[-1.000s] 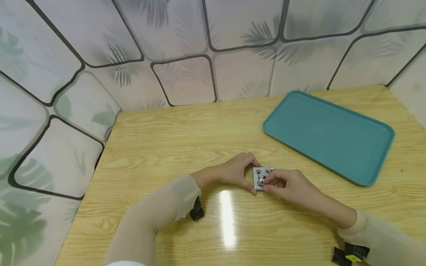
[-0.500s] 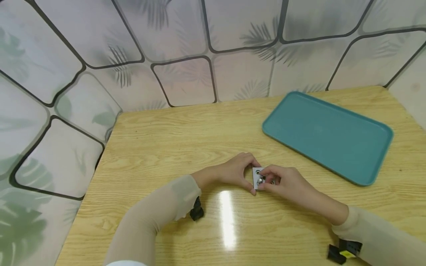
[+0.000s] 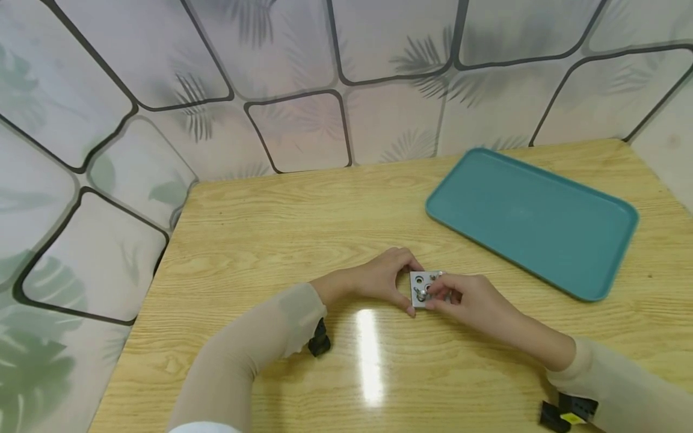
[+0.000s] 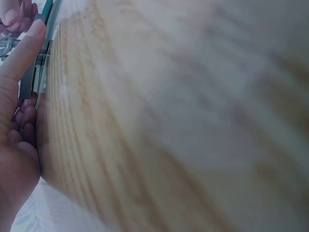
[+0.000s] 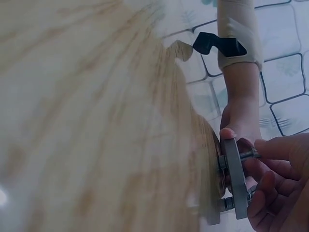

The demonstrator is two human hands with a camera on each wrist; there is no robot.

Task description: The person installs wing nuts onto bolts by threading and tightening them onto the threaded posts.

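Note:
A small square metal plate (image 3: 414, 287) with holes lies low over the wooden table, carrying bolts that stand through it. My left hand (image 3: 381, 279) grips it from the left, thumb at its near corner and fingers at its far corner. In the left wrist view the thumb lies along the plate (image 4: 26, 83). My right hand (image 3: 470, 297) covers the plate's right side. The right wrist view shows its thumb and finger pinching the wing nut (image 5: 255, 152) at the end of a threaded bolt (image 5: 246, 155). Another bolt (image 5: 227, 204) stands farther along the plate, partly hidden by fingers.
A teal tray (image 3: 533, 222) lies at the back right of the wooden table (image 3: 281, 234). A patterned wall covering (image 3: 303, 135) rises behind the table. Black camera mounts (image 3: 319, 340) sit on both wrists.
My right hand moved left over the plate, then drew back right, its fingers at the near-left wing nut, which shows turned. My left hand stays put.

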